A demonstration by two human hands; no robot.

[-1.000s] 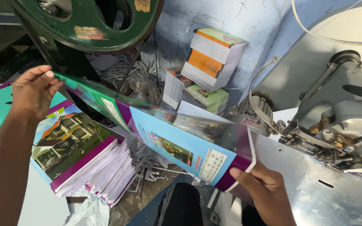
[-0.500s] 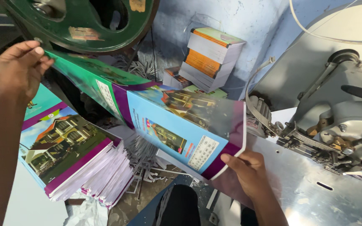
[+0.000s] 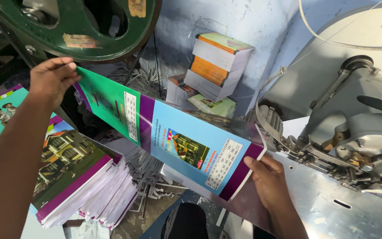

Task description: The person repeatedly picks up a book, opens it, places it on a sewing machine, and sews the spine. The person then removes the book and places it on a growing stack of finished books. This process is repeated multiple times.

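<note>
Both of my hands hold a long glossy cover sheet, green at its left end, purple in the bands, light blue at the right with small pictures and tables. My left hand grips its upper left corner, under the green wheel. My right hand pinches its lower right corner beside the grey stitching machine. The sheet is tilted, its left end higher. A stack of unbound booklets with the same kind of cover lies under my left forearm.
A large green flywheel hangs at the top left. Stacks of bound books stand against the blue wall. The machine's shiny metal table fills the lower right. Paper trimmings litter the floor below.
The sheet has swung up and to the right toward the machine, and it now faces me more squarely. My left hand has moved right along the wheel's rim; my right hand has risen.
</note>
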